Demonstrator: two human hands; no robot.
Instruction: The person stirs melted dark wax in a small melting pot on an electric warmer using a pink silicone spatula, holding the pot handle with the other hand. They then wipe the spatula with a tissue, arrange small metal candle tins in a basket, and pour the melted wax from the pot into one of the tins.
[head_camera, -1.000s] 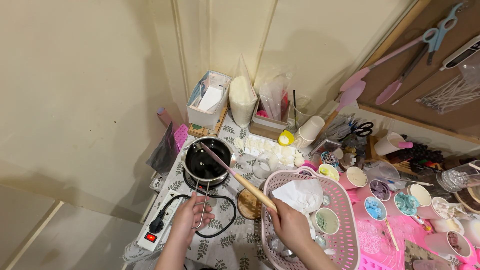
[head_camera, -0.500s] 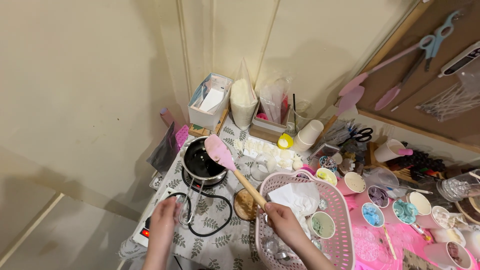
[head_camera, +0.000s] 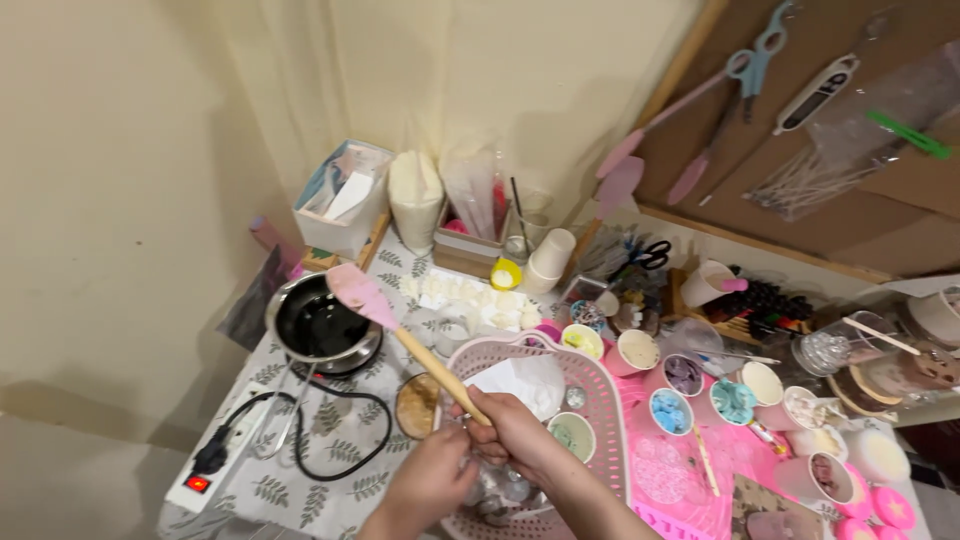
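Now the right hand (head_camera: 515, 432) pinches a light, stiff spatula (head_camera: 400, 335) low on its wooden handle, soft pink blade over the far-left pot (head_camera: 320, 325); left hand (head_camera: 430, 485) curls onto the basket (head_camera: 600, 400).
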